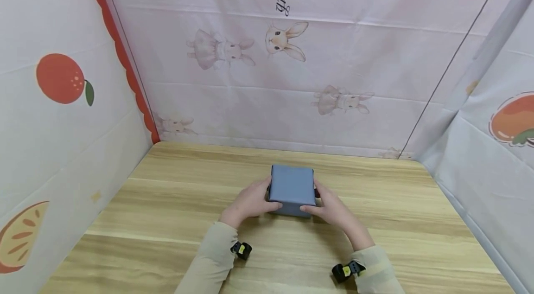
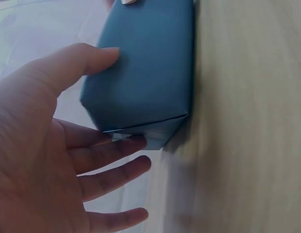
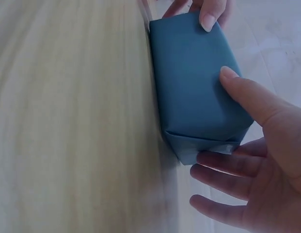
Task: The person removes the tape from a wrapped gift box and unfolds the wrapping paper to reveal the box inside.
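Observation:
A box wrapped in smooth blue paper (image 1: 293,183) sits on the wooden table, with folded paper ends visible in both wrist views. My left hand (image 1: 249,200) grips its left side, thumb on the near face and some fingertips against the folded end. From the other side my right hand (image 1: 332,207) holds it the same way. In the left wrist view, the lower fingers of the left hand (image 2: 39,145) extend past the box without touching it. The right wrist view shows the right hand (image 3: 281,155) with its thumb pressed on the paper. The far side of the box is hidden.
The light wooden table (image 1: 167,220) extends around the box. Behind it hangs a pinkish cloth with rabbit prints (image 1: 250,113), and fruit-printed white cloths stand at left (image 1: 83,155) and right (image 1: 492,182). Each wrist carries a small black camera (image 1: 242,250).

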`<control>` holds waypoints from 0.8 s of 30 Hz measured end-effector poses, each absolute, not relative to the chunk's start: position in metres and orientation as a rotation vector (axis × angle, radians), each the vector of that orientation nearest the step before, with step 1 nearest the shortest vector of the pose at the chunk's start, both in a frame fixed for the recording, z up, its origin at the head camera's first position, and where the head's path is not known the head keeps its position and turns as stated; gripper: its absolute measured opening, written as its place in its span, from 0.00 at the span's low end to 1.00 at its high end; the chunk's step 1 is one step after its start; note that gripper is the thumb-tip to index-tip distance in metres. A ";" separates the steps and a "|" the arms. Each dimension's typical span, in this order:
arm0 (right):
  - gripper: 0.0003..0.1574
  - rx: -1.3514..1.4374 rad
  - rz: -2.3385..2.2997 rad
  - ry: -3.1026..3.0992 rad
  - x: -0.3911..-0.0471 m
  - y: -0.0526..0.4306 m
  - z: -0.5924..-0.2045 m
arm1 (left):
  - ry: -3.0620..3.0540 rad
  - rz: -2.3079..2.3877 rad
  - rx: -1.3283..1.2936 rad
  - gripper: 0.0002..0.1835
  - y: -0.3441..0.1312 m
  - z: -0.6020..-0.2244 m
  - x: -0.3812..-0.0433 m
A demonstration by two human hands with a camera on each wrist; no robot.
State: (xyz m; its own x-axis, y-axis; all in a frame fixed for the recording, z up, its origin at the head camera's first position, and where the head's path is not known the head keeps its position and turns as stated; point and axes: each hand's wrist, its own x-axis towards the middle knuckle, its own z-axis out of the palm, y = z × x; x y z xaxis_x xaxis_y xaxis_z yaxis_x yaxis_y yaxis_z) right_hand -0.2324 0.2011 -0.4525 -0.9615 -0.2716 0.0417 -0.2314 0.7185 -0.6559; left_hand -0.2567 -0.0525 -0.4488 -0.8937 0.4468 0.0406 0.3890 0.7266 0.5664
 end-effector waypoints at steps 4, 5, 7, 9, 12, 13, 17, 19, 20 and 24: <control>0.62 -0.433 -1.045 2.856 -0.232 0.206 -0.448 | 2.808 0.897 0.691 0.53 -0.056 -0.446 -0.256; 0.61 -0.424 -1.042 2.850 -0.231 0.208 -0.447 | 2.801 0.896 0.688 0.53 -0.057 -0.444 -0.256; 0.60 -0.420 -1.029 2.850 -0.230 0.213 -0.443 | 2.787 0.905 0.681 0.52 -0.059 -0.441 -0.255; 0.58 -0.429 -1.006 2.868 -0.229 0.219 -0.439 | 2.801 0.906 0.673 0.49 -0.061 -0.437 -0.255; 0.51 -0.436 -0.998 2.919 -0.228 0.226 -0.434 | 2.878 0.885 0.649 0.42 -0.063 -0.433 -0.255; 0.48 -0.449 -0.996 2.948 -0.228 0.228 -0.432 | 2.919 0.864 0.649 0.40 -0.063 -0.432 -0.255; 0.37 -0.486 -0.994 3.093 -0.226 0.235 -0.422 | 3.108 0.706 0.641 0.31 -0.060 -0.429 -0.253; 0.34 -0.518 -0.986 3.172 -0.225 0.237 -0.416 | 3.214 0.603 0.645 0.27 -0.057 -0.428 -0.252; 0.32 -0.541 -0.977 3.214 -0.224 0.237 -0.414 | 3.256 0.558 0.649 0.25 -0.056 -0.428 -0.251; 0.27 -0.713 -0.948 3.389 -0.224 0.237 -0.408 | 3.370 0.432 0.660 0.23 -0.050 -0.430 -0.249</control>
